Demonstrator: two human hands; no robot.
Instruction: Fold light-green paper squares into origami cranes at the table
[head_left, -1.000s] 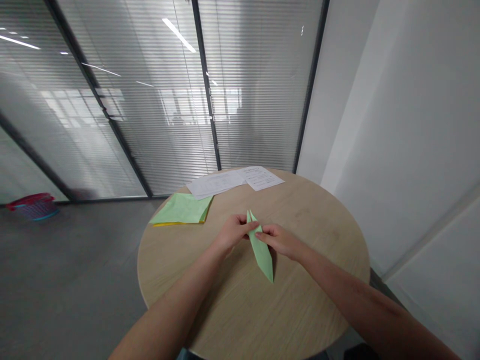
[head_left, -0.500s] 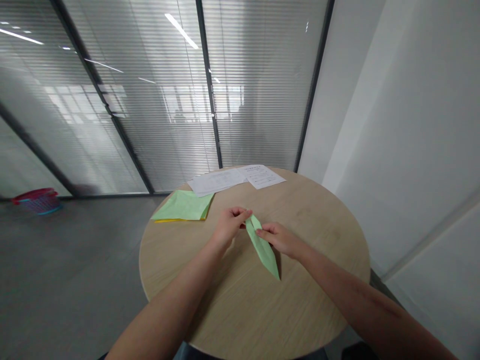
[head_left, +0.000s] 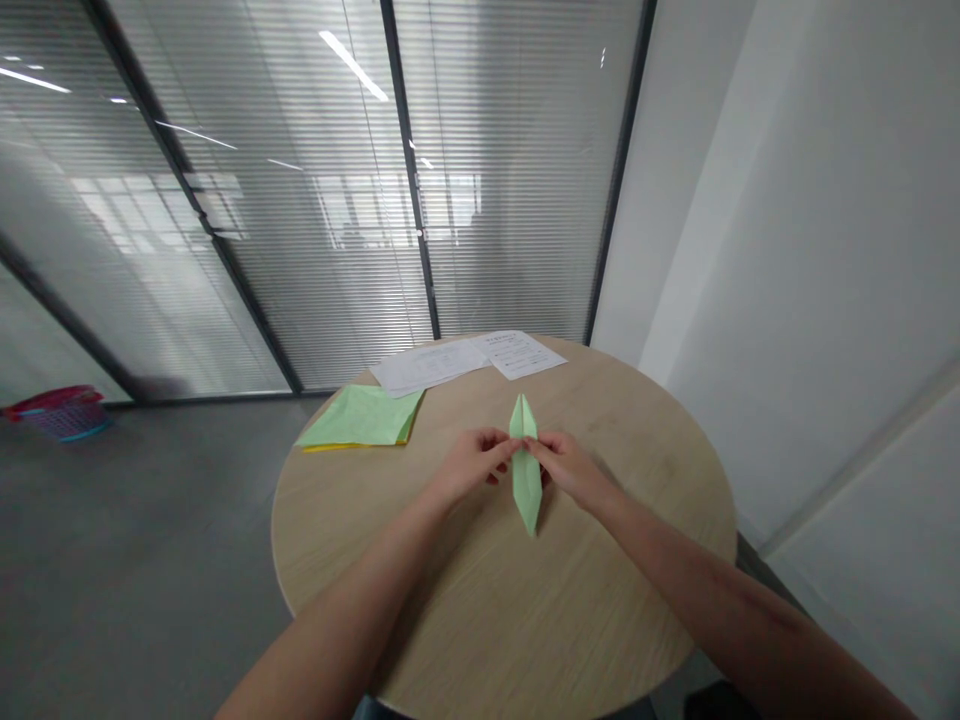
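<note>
A narrow piece of folded green paper (head_left: 527, 485), pointed at both ends with a crease down its middle, is held upright-looking over the table between my two hands. My left hand (head_left: 480, 460) pinches its left edge, thumb on the front face. From the right, my right hand (head_left: 568, 466) grips the opposite edge, its thumb close to the left one near the centre line. The fingers behind the paper are partly hidden.
The round wooden table (head_left: 465, 620) carries a stack of green and yellow paper sheets (head_left: 364, 415) at its left and white printed sheets (head_left: 517, 354) at the back. A red and blue basket (head_left: 64, 412) is on the floor, far left. Blinds-covered glass and a white wall stand beyond.
The folded paper has turned from a slant to nearly straight, its top end now clear of my left hand. My left hand has shifted down to the paper's left edge.
</note>
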